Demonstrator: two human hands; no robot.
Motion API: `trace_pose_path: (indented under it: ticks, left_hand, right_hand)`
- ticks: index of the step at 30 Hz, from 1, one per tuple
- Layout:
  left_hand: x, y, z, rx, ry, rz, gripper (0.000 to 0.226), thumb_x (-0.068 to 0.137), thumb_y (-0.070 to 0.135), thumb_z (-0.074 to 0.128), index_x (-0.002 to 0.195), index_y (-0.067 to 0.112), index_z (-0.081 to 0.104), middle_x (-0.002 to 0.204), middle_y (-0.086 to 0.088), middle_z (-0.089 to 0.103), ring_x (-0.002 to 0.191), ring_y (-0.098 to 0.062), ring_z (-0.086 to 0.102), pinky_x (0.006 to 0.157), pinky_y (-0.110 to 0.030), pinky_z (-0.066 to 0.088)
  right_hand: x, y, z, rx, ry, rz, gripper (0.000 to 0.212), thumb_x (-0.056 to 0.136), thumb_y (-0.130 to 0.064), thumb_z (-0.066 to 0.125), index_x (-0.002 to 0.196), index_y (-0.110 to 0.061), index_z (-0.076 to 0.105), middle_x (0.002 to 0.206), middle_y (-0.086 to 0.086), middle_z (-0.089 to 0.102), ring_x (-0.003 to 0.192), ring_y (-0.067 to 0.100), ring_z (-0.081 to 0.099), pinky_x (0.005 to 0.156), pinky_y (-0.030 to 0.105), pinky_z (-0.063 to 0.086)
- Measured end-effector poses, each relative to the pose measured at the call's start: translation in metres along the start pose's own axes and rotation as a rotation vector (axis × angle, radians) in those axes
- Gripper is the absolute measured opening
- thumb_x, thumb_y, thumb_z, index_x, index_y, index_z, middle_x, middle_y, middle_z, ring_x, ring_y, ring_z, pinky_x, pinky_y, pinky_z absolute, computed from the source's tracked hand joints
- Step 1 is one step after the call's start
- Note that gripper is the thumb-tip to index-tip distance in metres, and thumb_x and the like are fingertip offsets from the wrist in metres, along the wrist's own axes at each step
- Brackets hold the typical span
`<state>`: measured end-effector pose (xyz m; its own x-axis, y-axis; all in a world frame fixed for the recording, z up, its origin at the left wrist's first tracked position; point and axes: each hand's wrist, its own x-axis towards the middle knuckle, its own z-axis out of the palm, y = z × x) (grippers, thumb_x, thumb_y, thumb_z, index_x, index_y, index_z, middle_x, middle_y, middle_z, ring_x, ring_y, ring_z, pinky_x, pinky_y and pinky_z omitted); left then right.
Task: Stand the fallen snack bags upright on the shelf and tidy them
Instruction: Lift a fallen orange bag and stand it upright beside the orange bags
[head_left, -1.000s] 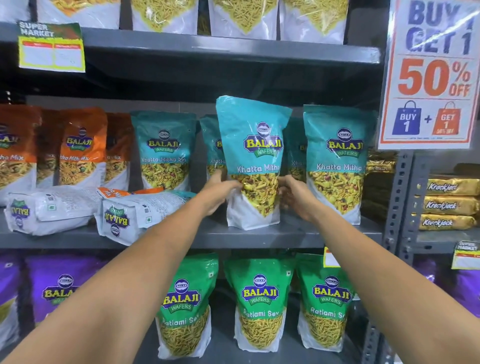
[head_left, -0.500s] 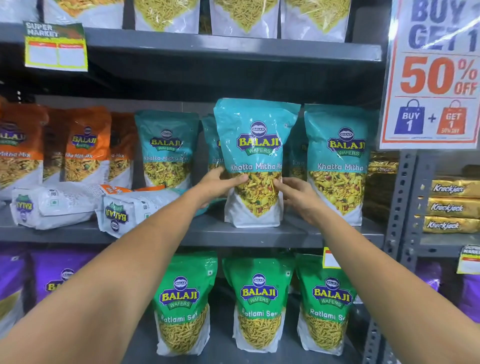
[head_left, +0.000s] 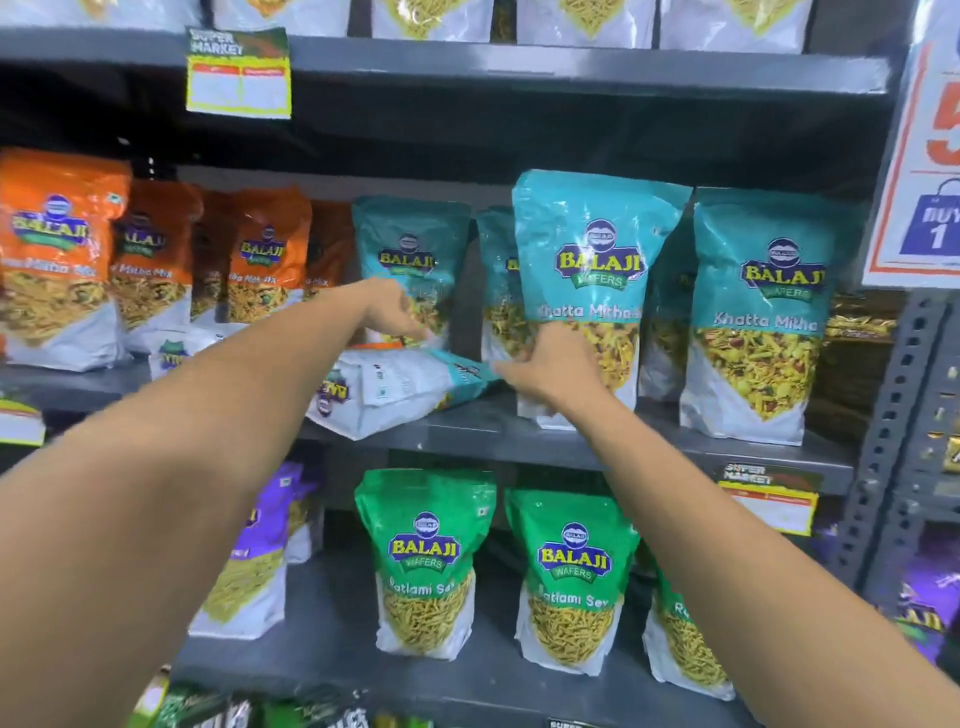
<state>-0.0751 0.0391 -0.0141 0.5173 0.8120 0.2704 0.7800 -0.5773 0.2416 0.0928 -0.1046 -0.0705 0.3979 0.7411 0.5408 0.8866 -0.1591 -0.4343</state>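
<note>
Lying teal bag (head_left: 400, 387) between both hands' fingers (head_left: 511, 371)

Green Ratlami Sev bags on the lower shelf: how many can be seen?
3. One on the left, one in the middle, one on the right partly behind the right arm. More may hide behind.

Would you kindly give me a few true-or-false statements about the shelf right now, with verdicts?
1. A teal bag lies on its side on the middle shelf. True.
2. The left hand grips an orange bag. False: it hovers above the fallen teal bag.
3. Green bags stand on the shelf below. True.
4. The right hand is down by the green bags. False: it is at the fallen bag's teal end.
</note>
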Motion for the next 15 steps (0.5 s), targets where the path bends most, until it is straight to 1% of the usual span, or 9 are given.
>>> trace_pose_path:
  ticks: [1,3,5,7,8,9,11,13,15]
  left_hand:
    - [-0.003,-0.009,-0.001,0.061,-0.037,-0.045,0.052,0.084,0.048,0.061,0.102,0.000,0.064,0.101,-0.018,0.066,0.080,-0.025,0.055,0.059,-0.021,0.048]
    - [-0.004,-0.026,-0.002,0.119,-0.126,-0.123,0.056,0.084,0.052,0.059,0.104,0.000,0.063,0.112,-0.019,0.066,0.089,-0.029,0.059,0.063,-0.026,0.047]
    - [-0.003,-0.036,-0.004,0.126,-0.205,-0.152,0.060,0.086,0.053,0.055,0.115,0.000,0.060,0.127,-0.018,0.058,0.102,-0.031,0.057,0.071,-0.029,0.043]
    - [0.000,-0.041,-0.004,0.096,-0.242,-0.152,0.061,0.087,0.051,0.054,0.123,0.002,0.055,0.134,-0.015,0.054,0.100,-0.027,0.054,0.064,-0.027,0.042]
    - [-0.001,-0.044,-0.005,0.077,-0.264,-0.152,0.058,0.088,0.050,0.053,0.124,0.004,0.055,0.134,-0.014,0.053,0.096,-0.026,0.053,0.060,-0.027,0.040]
    - [-0.001,-0.045,-0.006,0.070,-0.313,-0.150,0.056,0.090,0.049,0.051,0.125,0.006,0.053,0.136,-0.014,0.051,0.095,-0.025,0.052,0.060,-0.027,0.040]
    - [0.001,-0.051,-0.009,0.082,-0.429,-0.153,0.053,0.094,0.047,0.045,0.132,0.010,0.045,0.143,-0.013,0.045,0.097,-0.022,0.054,0.067,-0.026,0.040]
    - [0.004,-0.057,-0.010,0.063,-0.508,-0.151,0.052,0.094,0.047,0.043,0.135,0.015,0.041,0.143,-0.011,0.043,0.095,-0.019,0.050,0.070,-0.028,0.041]
    - [0.007,-0.066,-0.009,0.011,-0.546,-0.166,0.059,0.090,0.057,0.043,0.133,0.018,0.043,0.132,-0.008,0.047,0.097,-0.021,0.046,0.071,-0.031,0.043]
  right_hand:
    - [0.001,-0.012,0.006,0.087,-0.096,0.042,0.039,0.073,-0.040,0.069,0.071,-0.003,0.059,0.070,0.016,0.068,0.063,0.035,0.069,0.058,0.041,0.059]
    - [0.004,-0.035,0.017,0.293,-0.250,0.154,0.039,0.076,-0.033,0.071,0.070,-0.002,0.048,0.073,0.021,0.067,0.059,0.034,0.071,0.050,0.043,0.059]
    - [0.004,-0.054,0.026,0.455,-0.351,0.250,0.039,0.080,-0.029,0.071,0.075,-0.001,0.043,0.085,0.027,0.066,0.064,0.037,0.071,0.054,0.045,0.060]
    - [0.002,-0.068,0.035,0.572,-0.415,0.293,0.036,0.083,-0.026,0.069,0.085,-0.002,0.041,0.095,0.029,0.061,0.058,0.038,0.067,0.057,0.046,0.060]
    - [0.001,-0.074,0.040,0.600,-0.439,0.309,0.039,0.084,-0.026,0.068,0.091,-0.001,0.038,0.100,0.030,0.058,0.055,0.037,0.065,0.054,0.045,0.059]
    - [0.001,-0.079,0.045,0.609,-0.461,0.328,0.044,0.085,-0.027,0.068,0.094,0.000,0.035,0.105,0.031,0.055,0.052,0.036,0.064,0.051,0.043,0.058]
    - [0.003,-0.089,0.052,0.607,-0.470,0.364,0.050,0.084,-0.034,0.069,0.096,-0.001,0.034,0.108,0.030,0.053,0.048,0.033,0.064,0.045,0.041,0.057]
    - [0.008,-0.093,0.057,0.600,-0.429,0.390,0.050,0.080,-0.040,0.071,0.088,-0.005,0.036,0.100,0.025,0.054,0.048,0.032,0.065,0.039,0.038,0.056]
    - [0.012,-0.097,0.064,0.576,-0.376,0.417,0.052,0.078,-0.044,0.071,0.084,-0.006,0.036,0.087,0.018,0.054,0.050,0.033,0.066,0.036,0.037,0.055]
